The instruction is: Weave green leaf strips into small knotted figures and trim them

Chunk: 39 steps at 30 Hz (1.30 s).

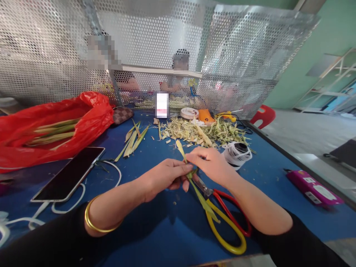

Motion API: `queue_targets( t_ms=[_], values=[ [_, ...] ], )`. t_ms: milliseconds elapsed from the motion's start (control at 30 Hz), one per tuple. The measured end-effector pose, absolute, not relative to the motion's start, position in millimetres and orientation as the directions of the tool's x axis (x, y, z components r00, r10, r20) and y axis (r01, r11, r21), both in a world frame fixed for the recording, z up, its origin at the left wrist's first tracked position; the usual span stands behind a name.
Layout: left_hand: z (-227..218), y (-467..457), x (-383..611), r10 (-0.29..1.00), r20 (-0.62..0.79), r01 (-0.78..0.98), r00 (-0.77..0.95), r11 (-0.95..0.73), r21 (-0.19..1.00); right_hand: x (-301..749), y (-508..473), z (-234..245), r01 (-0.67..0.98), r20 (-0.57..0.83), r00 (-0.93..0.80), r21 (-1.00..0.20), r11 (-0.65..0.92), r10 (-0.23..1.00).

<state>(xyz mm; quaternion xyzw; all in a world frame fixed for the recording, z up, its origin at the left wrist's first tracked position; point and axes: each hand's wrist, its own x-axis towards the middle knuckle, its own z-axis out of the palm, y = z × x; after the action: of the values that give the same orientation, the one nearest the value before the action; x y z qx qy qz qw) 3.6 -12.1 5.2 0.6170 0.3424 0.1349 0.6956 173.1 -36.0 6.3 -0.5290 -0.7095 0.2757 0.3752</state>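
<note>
Both my hands meet over the middle of the blue table, pinching a strip of green-yellow plant leaf. My left hand (174, 174) has its thumb and fingers closed on the leaf strip (201, 198), whose lower end trails down toward me. My right hand (207, 161) grips the strip's upper part close to the other hand, with the pale tip sticking up beyond the fingers. Under the hands lie scissors (228, 243) with one yellow and one red handle; their blades are partly hidden. A spool of white thread (237, 154) stands just beyond my right hand.
Leaf scraps (183, 129) are heaped at the back, with several loose leaves (135, 139) to their left. A red plastic bag (97, 107) holds long stalks. A tablet (69, 174) with a white cable lies left; a purple packet (313, 187) lies right. A perforated screen (150, 37) stands behind.
</note>
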Motion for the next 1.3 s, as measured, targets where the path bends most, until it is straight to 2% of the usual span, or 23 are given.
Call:
queue_targets(
  t_ms=[33,100,133,200,333,533,600,667,733,800,867,933,967,1033,1100,1200,1300],
  values=[
    [3.9,-12.5,4.3,0.610,-0.309,0.245,0.730,0.189,0.951,169.6,-36.7,4.0,0.426,0.096,-0.180,-0.889,0.166,0.979],
    [1.9,-12.8,5.0,0.610,-0.306,0.258,0.731,0.169,0.951,163.8,-37.5,-0.2,0.205,-0.080,-0.157,-0.978,-0.047,0.984],
    [1.2,-12.9,5.0,0.605,-0.304,0.261,0.736,0.160,0.952,161.7,-37.7,-1.6,0.123,-0.105,-0.121,-0.988,-0.090,0.987],
    [0.4,-12.9,4.3,0.592,-0.295,0.260,0.750,0.147,0.954,159.0,-37.7,-3.0,0.044,-0.050,-0.024,-0.998,-0.049,0.998],
    [-0.5,-12.5,1.7,0.564,-0.272,0.246,0.779,0.124,0.961,154.3,-39.3,-3.6,0.092,0.131,0.101,-0.988,0.121,0.986],
    [3.1,-15.6,2.6,0.496,-0.330,0.295,0.803,0.150,0.944,144.7,-42.6,-7.9,0.160,0.159,0.090,-0.977,0.144,0.983],
    [4.8,-16.9,4.0,0.530,-0.341,0.286,0.777,0.186,0.940,147.3,-39.4,-7.8,0.212,0.167,0.077,-0.966,0.147,0.983],
    [6.1,-16.5,4.3,0.600,-0.347,0.229,0.721,0.267,0.936,155.4,-34.9,-4.3,0.303,0.239,0.086,-0.931,0.203,0.967],
    [7.3,-13.5,2.8,0.676,-0.324,0.100,0.662,0.348,0.932,167.6,-32.6,3.3,0.413,0.398,0.147,-0.857,0.309,0.906],
    [8.3,-8.5,-0.2,0.734,-0.277,-0.042,0.619,0.384,0.922,180.4,-35.0,12.9,0.498,0.562,0.266,-0.776,0.387,0.783],
    [8.8,-3.3,-3.1,0.783,-0.230,-0.152,0.578,0.380,0.912,189.6,-42.3,20.9,0.578,0.707,0.394,-0.687,0.440,0.587],
    [8.4,0.2,-4.2,0.826,-0.186,-0.242,0.532,0.359,0.902,191.6,-51.3,23.5,0.669,0.809,0.431,-0.584,0.460,0.400],
    [7.8,1.0,-3.9,0.842,-0.163,-0.280,0.514,0.345,0.896,189.3,-55.0,22.2,0.686,0.832,0.385,-0.547,0.480,0.399],
    [6.1,0.7,-1.9,0.863,-0.118,-0.347,0.492,0.319,0.882,178.9,-58.7,14.7,0.674,0.803,0.176,-0.520,0.524,0.570],
    [4.4,-1.5,0.8,0.870,-0.098,-0.395,0.482,0.316,0.863,163.9,-57.3,2.9,0.611,0.644,-0.019,-0.598,0.519,0.764],
    [2.0,-5.7,4.2,0.861,-0.115,-0.415,0.495,0.351,0.839,144.2,-52.1,-15.1,0.526,0.480,-0.052,-0.733,0.432,0.876],
    [-0.5,-8.3,6.6,0.853,-0.123,-0.394,0.507,0.356,0.847,137.0,-50.9,-24.0,0.499,0.414,-0.038,-0.781,0.377,0.909]
  ],
)
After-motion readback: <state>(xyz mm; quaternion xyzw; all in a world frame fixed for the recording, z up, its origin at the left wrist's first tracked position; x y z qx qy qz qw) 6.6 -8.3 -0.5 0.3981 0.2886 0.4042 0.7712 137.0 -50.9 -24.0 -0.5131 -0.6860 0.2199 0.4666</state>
